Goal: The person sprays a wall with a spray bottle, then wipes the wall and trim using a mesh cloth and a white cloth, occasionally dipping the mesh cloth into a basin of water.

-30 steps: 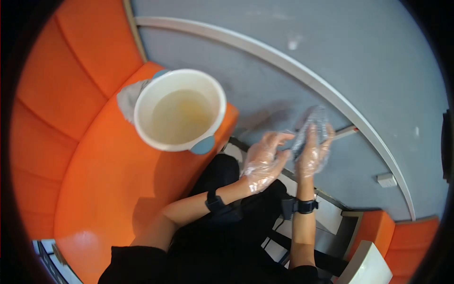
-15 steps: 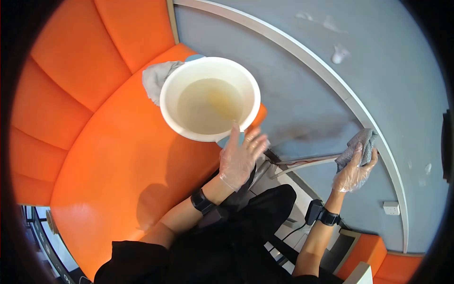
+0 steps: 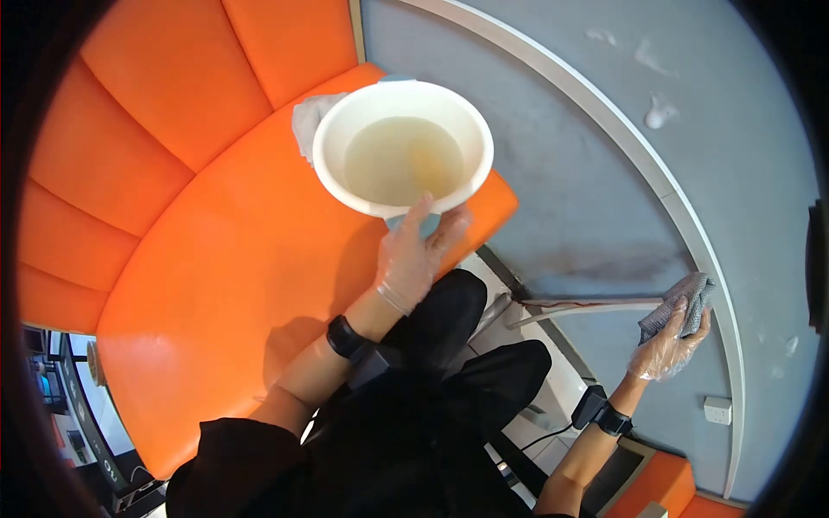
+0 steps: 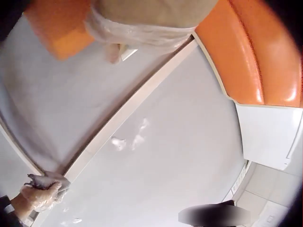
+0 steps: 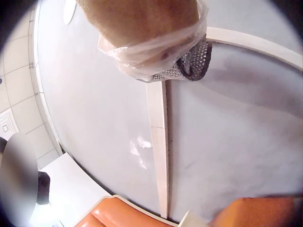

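Observation:
My left hand (image 3: pixel 406 255), in a clear plastic glove, is at the near side of a white basin (image 3: pixel 330 186) of cloudy water. Its fingers look extended and overlap the basin's blue-grey handle (image 3: pixel 429 224) in the head view. Something yellow (image 3: pixel 432 164) shows blurred in the water. My gloved right hand (image 3: pixel 669 345) holds a folded grey mesh cloth (image 3: pixel 686 298) at the pale trim strip (image 3: pixel 704 250) on the grey wall. In the right wrist view the cloth (image 5: pixel 199 61) sticks out beneath the glove, over the strip; the right fingers are mostly hidden there.
The basin stands on an orange padded bench (image 3: pixel 199 319). A light grey rag (image 3: pixel 309 125) lies behind the basin. White foamy patches (image 3: pixel 661 112) mark the wall (image 3: pixel 596 164). A socket (image 3: pixel 718 410) sits low on the wall at the right, above another orange seat (image 3: pixel 656 483).
My hands have moved apart: the right carries the cloth rightward to the trim strip, the left goes leftward to the basin's handle. The head view has shifted too.

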A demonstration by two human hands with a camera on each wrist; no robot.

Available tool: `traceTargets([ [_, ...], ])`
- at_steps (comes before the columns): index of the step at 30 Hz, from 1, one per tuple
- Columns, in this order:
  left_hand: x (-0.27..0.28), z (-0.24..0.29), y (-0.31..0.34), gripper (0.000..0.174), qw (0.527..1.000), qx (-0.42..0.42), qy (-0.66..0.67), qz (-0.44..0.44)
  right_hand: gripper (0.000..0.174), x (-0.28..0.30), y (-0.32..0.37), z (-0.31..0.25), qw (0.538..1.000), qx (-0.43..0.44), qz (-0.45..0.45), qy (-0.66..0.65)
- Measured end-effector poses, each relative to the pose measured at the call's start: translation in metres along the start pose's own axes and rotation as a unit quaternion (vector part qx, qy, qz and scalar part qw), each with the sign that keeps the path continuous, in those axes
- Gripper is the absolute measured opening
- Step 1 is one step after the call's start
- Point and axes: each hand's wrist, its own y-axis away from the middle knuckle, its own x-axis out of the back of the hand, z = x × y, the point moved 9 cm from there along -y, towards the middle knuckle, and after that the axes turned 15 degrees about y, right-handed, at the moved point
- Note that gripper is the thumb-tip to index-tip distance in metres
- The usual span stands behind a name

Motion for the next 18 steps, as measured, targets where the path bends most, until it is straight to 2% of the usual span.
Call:
traceTargets([
  [2, -0.01, 0.016, -0.01, 0.039, 0.996, -0.019, -0.03, -0.085, 0.042, 0.005, -0.001, 0.001, 0.998, 0.021, 0.011, 0.05],
  [4, -0.011, 0.032, -0.014, 0.038, 0.994, -0.004, -0.053, -0.092, 0.042, 0.007, -0.002, 0.0, 0.995, 0.052, 0.015, 0.089],
  [6, -0.017, 0.049, -0.022, 0.033, 0.964, -0.047, -0.194, -0.173, 0.042, 0.007, -0.001, -0.004, 0.995, 0.058, 0.015, 0.082],
  [7, -0.012, 0.05, -0.023, 0.037, 0.992, 0.004, -0.105, -0.074, 0.042, 0.006, -0.001, -0.007, 0.995, 0.066, 0.011, 0.073],
  [10, -0.017, 0.071, -0.02, 0.041, 0.991, 0.015, -0.121, -0.054, 0.041, 0.005, 0.0, -0.002, 0.997, 0.047, 0.005, 0.058],
  [13, 0.001, 0.09, -0.034, 0.044, 0.994, 0.042, -0.094, -0.036, 0.037, 0.005, 0.0, -0.005, 0.998, 0.036, 0.001, 0.048],
  [18, 0.002, 0.074, -0.021, 0.049, 0.992, 0.066, -0.109, 0.012, 0.037, 0.005, 0.0, -0.008, 0.997, 0.07, 0.005, 0.044],
])
